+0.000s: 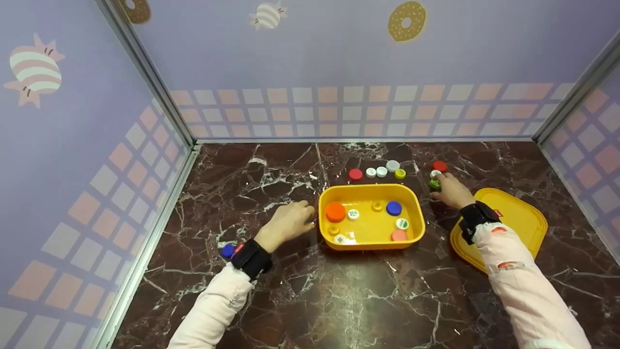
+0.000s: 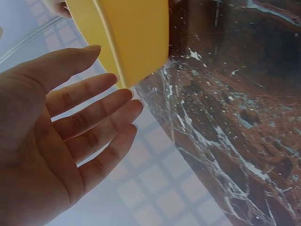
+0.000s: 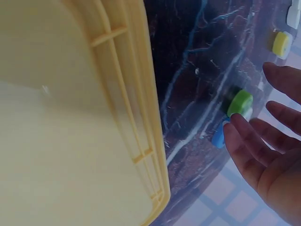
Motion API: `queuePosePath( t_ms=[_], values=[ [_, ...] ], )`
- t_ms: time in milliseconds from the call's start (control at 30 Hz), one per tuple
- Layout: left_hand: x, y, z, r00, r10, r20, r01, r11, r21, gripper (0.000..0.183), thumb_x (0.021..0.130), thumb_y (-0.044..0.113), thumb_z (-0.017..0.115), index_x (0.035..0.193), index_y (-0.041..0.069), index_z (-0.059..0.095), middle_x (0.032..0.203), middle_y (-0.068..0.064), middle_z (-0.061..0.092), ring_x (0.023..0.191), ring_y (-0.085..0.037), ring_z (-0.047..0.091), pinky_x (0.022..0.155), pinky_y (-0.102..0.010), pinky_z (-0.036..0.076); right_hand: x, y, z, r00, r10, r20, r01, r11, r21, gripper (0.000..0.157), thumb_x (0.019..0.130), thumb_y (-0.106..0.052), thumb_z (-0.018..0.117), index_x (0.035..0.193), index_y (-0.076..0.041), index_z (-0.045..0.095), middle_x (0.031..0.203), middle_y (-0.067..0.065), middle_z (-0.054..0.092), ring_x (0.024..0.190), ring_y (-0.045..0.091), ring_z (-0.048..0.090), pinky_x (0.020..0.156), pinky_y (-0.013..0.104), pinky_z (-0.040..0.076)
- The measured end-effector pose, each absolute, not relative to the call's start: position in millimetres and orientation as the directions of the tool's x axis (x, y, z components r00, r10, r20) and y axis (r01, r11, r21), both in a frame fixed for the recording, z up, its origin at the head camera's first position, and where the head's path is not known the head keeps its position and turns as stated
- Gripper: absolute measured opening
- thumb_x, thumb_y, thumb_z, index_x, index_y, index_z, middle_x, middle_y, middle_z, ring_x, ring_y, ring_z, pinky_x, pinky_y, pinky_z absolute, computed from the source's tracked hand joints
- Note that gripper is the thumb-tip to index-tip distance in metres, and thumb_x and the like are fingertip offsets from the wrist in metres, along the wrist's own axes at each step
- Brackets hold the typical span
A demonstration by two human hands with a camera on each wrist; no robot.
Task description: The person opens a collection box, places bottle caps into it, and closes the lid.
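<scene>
The right hand (image 1: 454, 191) reaches over a green bottle cap (image 1: 434, 184) and a white bottle cap (image 1: 435, 173), a red cap (image 1: 440, 166) just beyond them. Its fingers are loosely spread and pinch nothing (whether a fingertip touches a cap, I cannot tell). The left hand (image 1: 286, 222) is just beside the left wall of a yellow plastic container (image 1: 368, 245), its fingers relaxed and slightly parted; contact with the wall is unclear. A blue cap (image 1: 227, 250) lies by the left wrist.

Inside the container are scattered caps, among them a large orange cap (image 1: 335, 212), a dark blue cap (image 1: 394, 208) and a pink cap (image 1: 399, 235). Behind its far rim, a line of caps runs from a crimson cap (image 1: 355, 174) to a yellow-green cap (image 1: 400, 174). The yellow lid (image 1: 518, 223) rests on the marbled tabletop (image 1: 339, 300), partly under the right forearm.
</scene>
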State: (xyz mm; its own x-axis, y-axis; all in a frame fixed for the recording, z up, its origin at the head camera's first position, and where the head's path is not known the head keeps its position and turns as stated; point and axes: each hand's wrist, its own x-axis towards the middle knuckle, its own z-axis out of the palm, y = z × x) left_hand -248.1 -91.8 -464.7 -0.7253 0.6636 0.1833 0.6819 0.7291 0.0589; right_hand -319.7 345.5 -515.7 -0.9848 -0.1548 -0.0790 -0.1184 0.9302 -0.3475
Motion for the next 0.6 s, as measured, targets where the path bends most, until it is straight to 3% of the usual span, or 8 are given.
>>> queuePosePath(
  t_ms=[300, 600],
  values=[
    [-246, -100, -468, -0.739, 0.649, 0.180, 0.668, 0.741, 0.069, 0.017, 0.072, 0.018, 0.068, 0.078, 0.007, 0.057, 0.076, -0.006, 0.051, 0.065, -0.026, 0.057, 0.053, -0.040, 0.046, -321, 344, -525, -0.987, -0.140, -0.080, -0.107, 0.939, -0.326, 0.057, 0.084, -0.011, 0.062, 0.129, 0.010, 0.034, 0.122, 0.038, 0.030, 0.101, 0.052, 0.042, 0.081, 0.058, 0.036],
    [-246, -102, -471, -0.757, 0.637, 0.147, 0.651, 0.756, 0.075, 0.020, 0.073, 0.022, 0.070, 0.079, 0.008, 0.057, 0.075, -0.006, 0.050, 0.064, -0.026, 0.057, 0.054, -0.040, 0.046, -321, 343, -528, -0.986, -0.156, -0.059, -0.131, 0.944, -0.302, 0.048, 0.082, -0.008, 0.062, 0.123, 0.009, 0.043, 0.118, 0.040, 0.034, 0.100, 0.052, 0.044, 0.079, 0.058, 0.037]
  ],
)
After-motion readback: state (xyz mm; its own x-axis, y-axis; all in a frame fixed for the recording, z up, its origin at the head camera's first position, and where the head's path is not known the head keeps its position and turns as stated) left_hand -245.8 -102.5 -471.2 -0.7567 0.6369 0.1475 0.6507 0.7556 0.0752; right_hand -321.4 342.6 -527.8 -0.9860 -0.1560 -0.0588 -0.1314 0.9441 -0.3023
